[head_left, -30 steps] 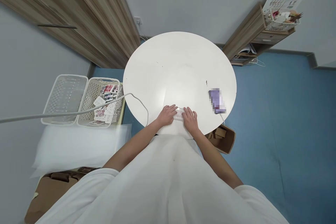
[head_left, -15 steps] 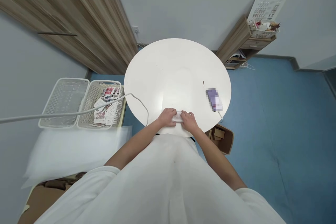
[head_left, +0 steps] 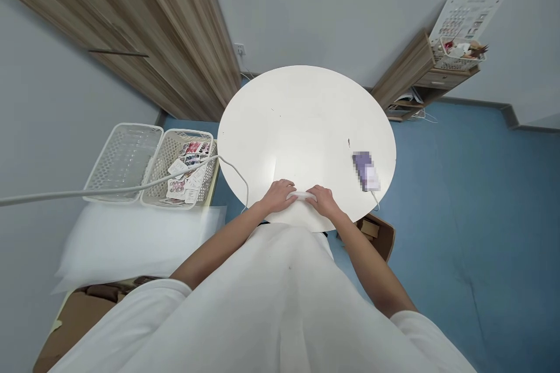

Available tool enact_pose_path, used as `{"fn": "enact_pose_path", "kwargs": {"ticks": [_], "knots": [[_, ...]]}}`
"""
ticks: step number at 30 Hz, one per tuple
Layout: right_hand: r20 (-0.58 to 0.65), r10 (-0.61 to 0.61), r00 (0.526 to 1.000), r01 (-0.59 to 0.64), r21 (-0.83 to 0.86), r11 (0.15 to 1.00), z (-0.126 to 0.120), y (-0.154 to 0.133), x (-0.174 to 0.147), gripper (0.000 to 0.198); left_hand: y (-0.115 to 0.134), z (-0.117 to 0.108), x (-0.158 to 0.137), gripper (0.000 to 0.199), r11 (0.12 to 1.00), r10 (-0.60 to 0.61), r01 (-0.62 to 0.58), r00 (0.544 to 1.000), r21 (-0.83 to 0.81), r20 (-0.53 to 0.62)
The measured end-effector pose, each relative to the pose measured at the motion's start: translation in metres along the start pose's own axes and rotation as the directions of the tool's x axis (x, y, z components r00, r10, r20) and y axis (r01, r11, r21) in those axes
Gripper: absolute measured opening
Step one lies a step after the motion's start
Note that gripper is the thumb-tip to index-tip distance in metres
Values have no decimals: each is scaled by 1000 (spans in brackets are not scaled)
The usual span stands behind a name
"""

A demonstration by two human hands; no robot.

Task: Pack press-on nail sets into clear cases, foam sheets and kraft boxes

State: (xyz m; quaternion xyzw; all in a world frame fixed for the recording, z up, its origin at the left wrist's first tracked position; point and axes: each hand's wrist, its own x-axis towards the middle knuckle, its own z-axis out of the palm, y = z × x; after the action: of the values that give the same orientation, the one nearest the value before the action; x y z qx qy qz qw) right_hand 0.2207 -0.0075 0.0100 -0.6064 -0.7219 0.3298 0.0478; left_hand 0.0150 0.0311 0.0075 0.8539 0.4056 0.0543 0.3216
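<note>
Between my two hands is a small whitish, partly see-through packet point(head_left: 301, 196), low over the near edge of the round white table point(head_left: 301, 105). It looks like a narrow bar, and its exact kind cannot be made out. My left hand point(head_left: 280, 196) pinches its left end with thumb and fingers. At the right end, my right hand point(head_left: 322, 200) grips it the same way. The fingers cover both ends of the packet.
On the table's right lies a blurred purple and white object point(head_left: 366, 171) with a cable. A grey-white cable point(head_left: 131, 188) crosses from the left. Beside the table stand a white basket point(head_left: 205, 186) of printed cards, a basket point(head_left: 125, 160) of clear plastic and a cardboard box point(head_left: 387, 239).
The packet showed a wider, flat face before and now appears as a thinner bar, turned or folded between my fingers. My view has shifted slightly, so the surroundings sit farther right.
</note>
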Motion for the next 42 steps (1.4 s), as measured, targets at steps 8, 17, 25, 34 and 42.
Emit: {"fn": "enact_pose_path", "kwargs": {"ticks": [8, 17, 25, 34, 42], "knots": [[38, 180, 983, -181, 385, 905, -8, 22, 23, 28, -30, -1, 13, 31, 867, -276, 255, 961, -428, 13], [-46, 315, 948, -256, 477, 841, 3, 34, 35, 25, -46, 10, 22, 22, 604, -630, 527, 775, -598, 48], [-262, 431, 863, -333, 346, 877, 13, 34, 30, 34, -33, 9, 18, 22, 760, -643, 629, 765, -164, -45], [-207, -42, 977, 17, -118, 993, 9, 23, 15, 43, -13, 10, 12, 54, 985, -108, 125, 984, 116, -145], [-78, -105, 991, 94, -135, 986, 22, 13, 16, 44, -7, 16, 18, 59, 985, -50, 50, 999, 165, -10]]}}
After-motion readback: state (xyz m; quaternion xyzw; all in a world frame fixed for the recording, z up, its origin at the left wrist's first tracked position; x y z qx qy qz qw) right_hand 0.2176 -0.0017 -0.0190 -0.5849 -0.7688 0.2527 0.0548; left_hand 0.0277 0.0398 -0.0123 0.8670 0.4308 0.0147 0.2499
